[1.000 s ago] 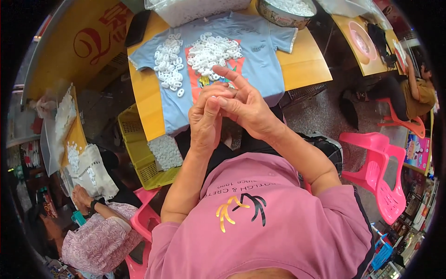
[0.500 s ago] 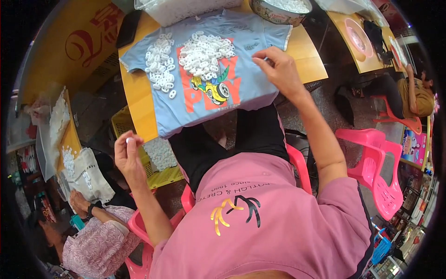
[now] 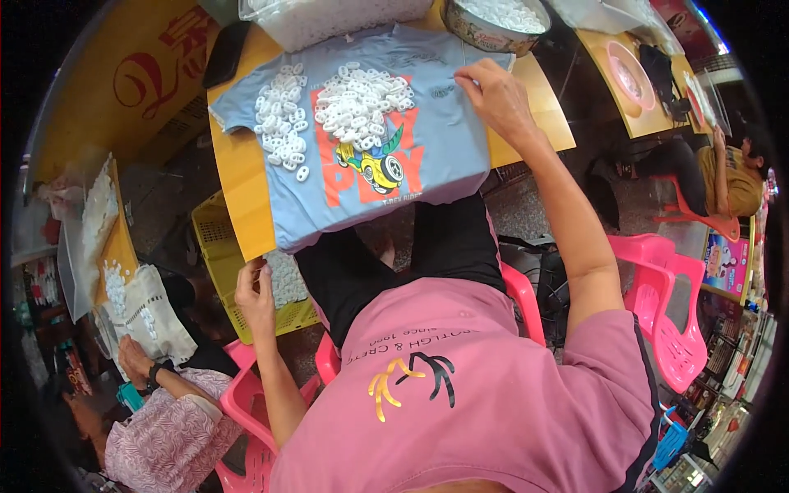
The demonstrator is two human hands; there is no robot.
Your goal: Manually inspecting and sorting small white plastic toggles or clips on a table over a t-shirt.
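Hands now parted: right hand (image 3: 497, 99) pinched at light-blue printed cotton T-shirt (image 3: 436, 156), twelve o'clock; left hand (image 3: 255, 287) lowered to eight o'clock, grip unclear.

T-shirt (image 3: 448, 144): light blue, spread flat on the yellow table, front up, with an orange and yellow cartoon print
White rings (image 3: 362, 103): two loose heaps of small plastic pieces on the T-shirt, the bigger one in the middle, the smaller near the left sleeve
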